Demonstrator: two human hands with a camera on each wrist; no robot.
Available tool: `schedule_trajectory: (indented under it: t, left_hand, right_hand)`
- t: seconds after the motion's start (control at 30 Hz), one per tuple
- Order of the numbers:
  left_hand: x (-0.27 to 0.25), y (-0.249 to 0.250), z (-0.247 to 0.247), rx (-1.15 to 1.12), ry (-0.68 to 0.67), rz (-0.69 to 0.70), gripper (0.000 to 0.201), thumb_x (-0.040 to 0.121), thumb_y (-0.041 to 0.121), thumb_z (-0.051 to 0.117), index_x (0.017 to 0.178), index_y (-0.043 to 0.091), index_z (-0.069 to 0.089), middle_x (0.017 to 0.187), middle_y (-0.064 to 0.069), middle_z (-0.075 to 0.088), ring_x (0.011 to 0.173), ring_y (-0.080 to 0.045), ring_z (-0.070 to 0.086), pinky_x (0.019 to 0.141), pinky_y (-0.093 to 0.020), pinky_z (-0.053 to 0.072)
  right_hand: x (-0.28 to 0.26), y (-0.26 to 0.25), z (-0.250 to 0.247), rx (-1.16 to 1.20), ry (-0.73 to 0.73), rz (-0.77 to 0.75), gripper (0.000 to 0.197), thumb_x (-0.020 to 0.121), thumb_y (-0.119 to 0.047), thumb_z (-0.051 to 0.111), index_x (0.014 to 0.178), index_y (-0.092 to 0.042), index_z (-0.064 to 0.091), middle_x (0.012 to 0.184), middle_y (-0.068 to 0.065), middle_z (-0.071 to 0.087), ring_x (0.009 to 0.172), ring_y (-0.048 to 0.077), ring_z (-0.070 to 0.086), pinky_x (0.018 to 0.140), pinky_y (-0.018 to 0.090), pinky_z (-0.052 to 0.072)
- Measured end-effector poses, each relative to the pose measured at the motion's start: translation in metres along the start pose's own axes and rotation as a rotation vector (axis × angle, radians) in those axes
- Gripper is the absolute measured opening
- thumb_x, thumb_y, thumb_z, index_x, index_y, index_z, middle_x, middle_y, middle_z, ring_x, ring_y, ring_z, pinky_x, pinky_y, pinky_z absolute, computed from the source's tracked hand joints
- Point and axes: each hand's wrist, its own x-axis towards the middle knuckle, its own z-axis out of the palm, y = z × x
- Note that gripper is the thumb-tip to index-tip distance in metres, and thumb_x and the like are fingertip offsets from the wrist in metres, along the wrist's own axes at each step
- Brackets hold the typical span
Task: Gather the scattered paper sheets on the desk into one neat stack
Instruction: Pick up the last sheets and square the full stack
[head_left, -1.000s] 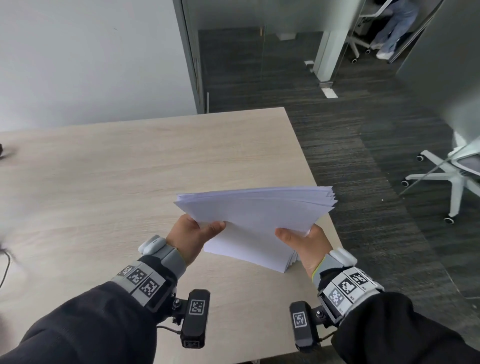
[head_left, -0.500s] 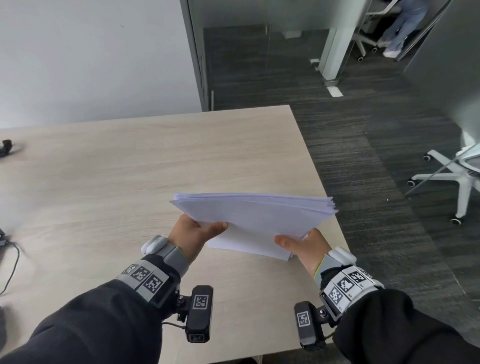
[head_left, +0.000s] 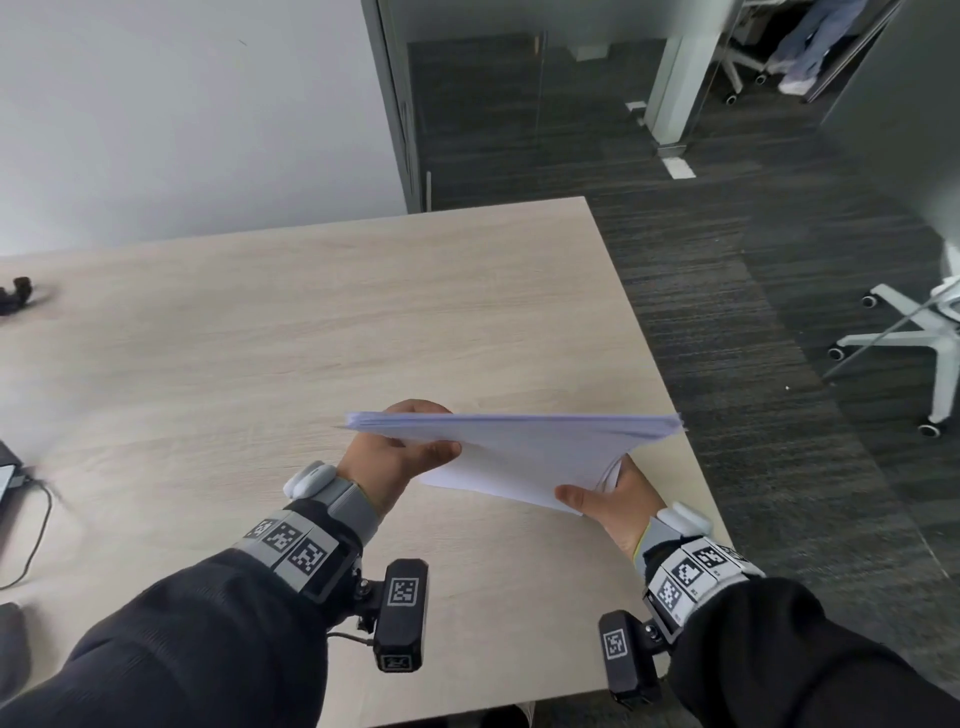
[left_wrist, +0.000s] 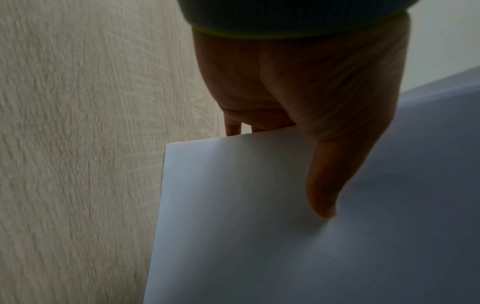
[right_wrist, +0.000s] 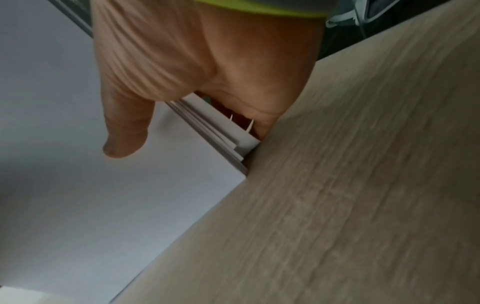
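Item 1. Wrist-mounted camera units with black-and-white marker tags, one on each dark sleeve, lower centre of the head view.

Item 2. Left hand (head_left: 387, 457), lower centre of the frame. The thumb lies on top of the paper stack (head_left: 524, 457) and the fingers (left_wrist: 232, 128) curl beneath its near-left corner, pinching it. The left wrist view shows the thumb pressed flat on the top sheet.

Item 3. Right hand (head_left: 613, 501), lower right of centre. The thumb rests on top of the stack's near-right corner, with the fingers (right_wrist: 262, 125) tucked under the sheets and clamping them. The right wrist view shows the sheet edges at this corner slightly stepped, not flush.

Item 4. Paper stack, white, many sheets, held in the air by both hands over the near right part of the bench (head_left: 260, 338). It is tilted, with the far long edge raised and turned toward the camera. No part can be seen touching the bench surface.

Item 5. Bench, light wood grain, filling the middle of the frame.

Item 6. Black cable (head_left: 31, 540) at the left edge; small dark object (head_left: 15, 293) at the far left, too blurred to name.

Item 7. Dark carpeted floor, right half; white swivel chair base (head_left: 914, 338) at the right edge.
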Motion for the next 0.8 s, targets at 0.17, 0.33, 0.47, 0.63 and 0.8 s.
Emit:
schedule_trajectory:
  t: [0.17,0.33,0.47,0.63,0.8]
  left_hand:
    - [0.01,-0.003,0.002,-0.045,0.016,0.03,0.014,0.055,0.022,0.078,0.068,0.027,0.077,0.075,0.0,0.074,0.071,-0.016,0.067,0.066,-0.03,0.053]
    - [0.01,-0.002,0.003,-0.178,0.032,-0.028,0.021,0.067,0.008,0.085,0.084,0.02,0.08,0.095,-0.004,0.079,0.091,-0.02,0.073,0.083,-0.034,0.053]
    - [0.016,0.004,0.008,-0.314,0.047,-0.018,0.027,0.064,0.007,0.082,0.088,0.021,0.083,0.101,-0.009,0.078,0.099,-0.025,0.073,0.084,-0.031,0.057]
    - [0.019,0.008,0.006,-0.292,0.032,-0.01,0.029,0.059,0.011,0.086,0.086,0.021,0.083,0.098,-0.008,0.079,0.095,-0.022,0.074,0.084,-0.032,0.056]
    - [0.012,0.002,0.004,-0.23,0.011,-0.016,0.038,0.053,0.026,0.088,0.09,0.026,0.083,0.103,-0.008,0.078,0.101,-0.027,0.073,0.095,-0.042,0.053]
  right_hand:
    - [-0.004,-0.006,0.003,-0.189,0.039,-0.046,0.042,0.084,-0.021,0.077,0.113,-0.029,0.047,0.095,-0.021,0.05,0.089,0.002,0.049,0.085,0.013,0.032]
    - [0.006,0.01,-0.011,-0.393,0.034,0.095,0.022,0.087,-0.015,0.06,0.074,-0.031,0.051,0.071,-0.001,0.057,0.065,0.017,0.053,0.056,0.024,0.038]
    - [0.008,0.011,-0.02,-0.439,0.071,0.115,0.015,0.088,-0.029,0.061,0.076,-0.022,0.066,0.077,0.008,0.069,0.069,0.024,0.061,0.062,0.03,0.045]
    - [0.012,0.006,-0.022,-0.512,0.059,0.123,0.014,0.092,-0.028,0.059,0.084,-0.022,0.069,0.081,0.001,0.071,0.079,0.024,0.066,0.066,0.027,0.047]
    - [0.01,0.004,-0.023,-0.577,0.014,0.152,0.015,0.092,-0.029,0.058,0.089,-0.029,0.073,0.086,-0.003,0.072,0.082,0.02,0.065,0.074,0.029,0.05]
